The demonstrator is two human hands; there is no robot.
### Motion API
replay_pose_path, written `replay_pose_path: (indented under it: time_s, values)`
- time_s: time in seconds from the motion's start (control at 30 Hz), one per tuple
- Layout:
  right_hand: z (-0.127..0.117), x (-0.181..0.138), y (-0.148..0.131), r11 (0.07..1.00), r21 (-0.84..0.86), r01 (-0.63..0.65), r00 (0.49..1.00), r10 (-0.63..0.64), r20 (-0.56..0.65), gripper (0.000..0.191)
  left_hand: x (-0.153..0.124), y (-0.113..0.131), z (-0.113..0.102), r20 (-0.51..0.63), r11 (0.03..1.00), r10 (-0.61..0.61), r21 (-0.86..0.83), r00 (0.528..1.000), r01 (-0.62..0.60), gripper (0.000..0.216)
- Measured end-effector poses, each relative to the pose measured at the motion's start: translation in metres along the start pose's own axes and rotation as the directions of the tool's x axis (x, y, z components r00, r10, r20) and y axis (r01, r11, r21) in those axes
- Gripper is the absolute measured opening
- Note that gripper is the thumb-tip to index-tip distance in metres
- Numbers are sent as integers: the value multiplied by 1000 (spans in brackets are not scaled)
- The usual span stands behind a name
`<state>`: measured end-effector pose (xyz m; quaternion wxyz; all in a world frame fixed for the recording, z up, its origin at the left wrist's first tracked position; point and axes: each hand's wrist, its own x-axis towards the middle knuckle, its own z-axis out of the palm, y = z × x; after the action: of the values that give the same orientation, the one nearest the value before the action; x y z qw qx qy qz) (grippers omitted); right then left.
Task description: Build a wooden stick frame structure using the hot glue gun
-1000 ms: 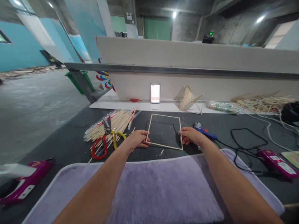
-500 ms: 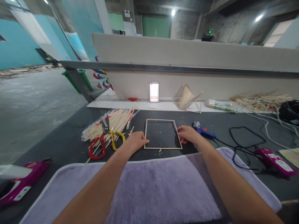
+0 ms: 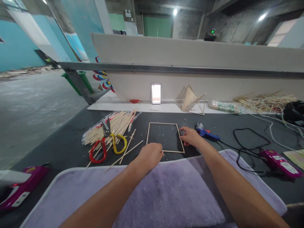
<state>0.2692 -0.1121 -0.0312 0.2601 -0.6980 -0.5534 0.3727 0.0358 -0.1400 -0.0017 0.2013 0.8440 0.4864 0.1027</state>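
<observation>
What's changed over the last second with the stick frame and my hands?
The frame was held tilted up by both hands; it now lies flat. The left hand let go of its left side and moved to the near edge. The right hand stays at the right side. Scissors and glue gun have not moved.

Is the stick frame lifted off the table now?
No, the stick frame lies flat on the dark table, the right hand on its right side, the left hand at its near edge.
</observation>
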Motion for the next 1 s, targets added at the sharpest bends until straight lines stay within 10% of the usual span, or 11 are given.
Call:
replay_pose_path:
  time_s: [0.3, 0.53, 1.0]
  values:
    - [5, 2, 3, 994, -101, 30, 1000, -31, -3, 40, -3, -2, -31, 322, 993, -57, 115, 945, 21, 16]
    - [5, 0, 2, 993, -110, 41, 999, -42, -11, 40, -1, -66, -88, 70, 859, -364, 410, 929, 306, 17]
    - [8, -4, -8, 974, -227, -25, 999, 16, -38, 45, 19, -41, -31, -33, 924, -287, 252, 957, 286, 36]
